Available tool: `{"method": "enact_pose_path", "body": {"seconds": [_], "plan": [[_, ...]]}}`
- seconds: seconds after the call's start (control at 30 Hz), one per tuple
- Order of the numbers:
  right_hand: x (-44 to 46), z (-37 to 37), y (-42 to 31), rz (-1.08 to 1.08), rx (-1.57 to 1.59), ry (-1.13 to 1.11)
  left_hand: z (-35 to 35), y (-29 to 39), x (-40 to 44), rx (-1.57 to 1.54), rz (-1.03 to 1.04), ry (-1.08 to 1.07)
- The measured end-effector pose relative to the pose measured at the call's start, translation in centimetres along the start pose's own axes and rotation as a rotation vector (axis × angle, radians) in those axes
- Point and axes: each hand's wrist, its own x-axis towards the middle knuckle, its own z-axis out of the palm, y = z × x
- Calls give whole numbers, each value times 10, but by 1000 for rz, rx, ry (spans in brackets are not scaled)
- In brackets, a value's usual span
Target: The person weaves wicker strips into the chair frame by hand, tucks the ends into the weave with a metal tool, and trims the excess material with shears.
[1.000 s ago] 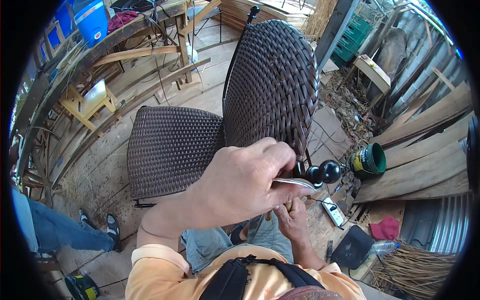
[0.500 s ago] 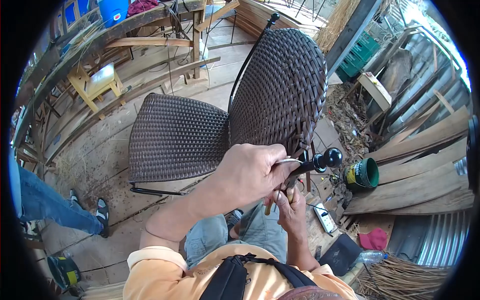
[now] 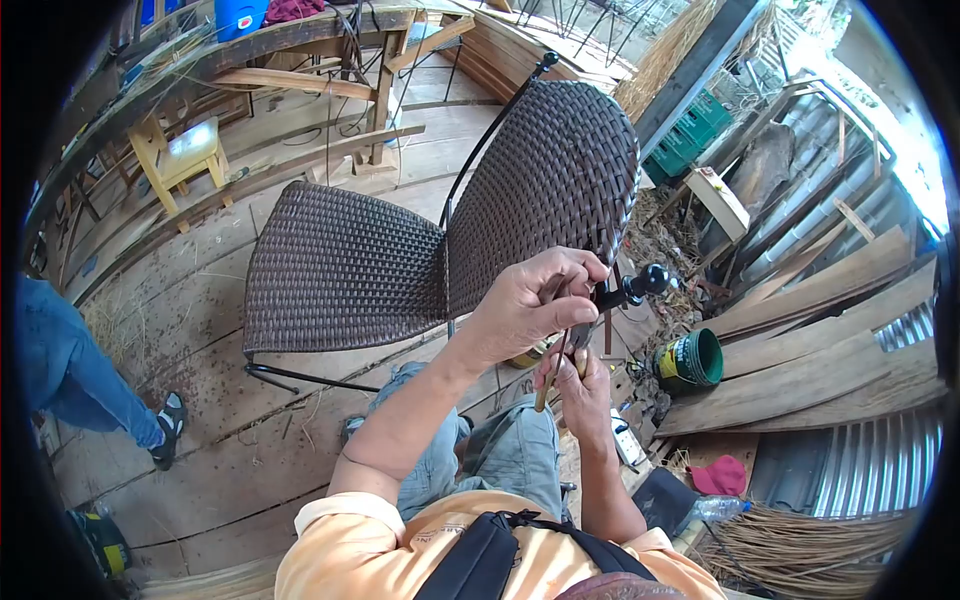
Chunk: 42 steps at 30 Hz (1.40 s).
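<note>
A dark brown woven chair [image 3: 345, 265] is tilted in front of me, its woven back [image 3: 560, 165] rising toward the right. My left hand [image 3: 545, 305] is at the near edge of the back, fingers curled around a thin weaving strip [image 3: 563, 345], only part of which shows. Just below it, my right hand [image 3: 582, 395] grips pliers with yellowish handles [image 3: 541, 397], jaws upward beside the black frame rod. Part of the tool is covered by my fingers. A glossy black ball knob [image 3: 655, 279] ends the rod, right of my left hand.
Another person's jeans-clad leg [image 3: 105, 375] stands at the left. A wooden stool [image 3: 190, 150] and a workbench [image 3: 290, 40] are behind the chair. At the right are a green bucket [image 3: 690, 362], planks [image 3: 790, 375], a power strip [image 3: 628, 442] and a red cap [image 3: 720, 475].
My left hand has lifted slightly and its thumb and fingers have loosened from the rod end. My right hand stays close below with the pliers. The whole view has shifted a little.
</note>
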Motion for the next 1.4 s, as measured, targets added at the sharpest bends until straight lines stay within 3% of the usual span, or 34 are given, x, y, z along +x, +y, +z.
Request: {"method": "enact_pose_path", "body": {"seconds": [0.1, 0.3, 0.43, 0.67, 0.83, 1.07, 1.1, 1.17, 1.3, 1.33, 1.4], "plan": [[-1, 7, -1, -4, -11, 42, 0, -11, 2, 53, 60, -3], [0, 9, 3, -13, 36, 40, 9, 2, 15, -219, -69, 80], [0, 11, -6, 2, 51, 39, 7, 6, 15, -206, -193, 50], [3, 6, -1, -47, -97, 71, 17, 10, 15, -487, -305, 180], [8, 13, 6, -115, -67, 110, 14, 8, 12, -364, -292, 168], [7, 11, 19, -36, -20, 103, 18, 11, 5, -235, -263, 173], [8, 11, 20, -56, -54, 116, 19, 8, 4, -182, -177, 162], [9, 11, 20, -89, -127, 143, 14, 8, -5, -328, -187, 118], [7, 9, 23, 66, -22, 124, 34, 10, -34, 0, -81, 304], [12, 15, 33, -169, -35, 207, 37, 6, -38, 119, -55, 328], [10, 14, 26, -206, -145, 206, 40, 10, -42, 370, -66, 344]]}}
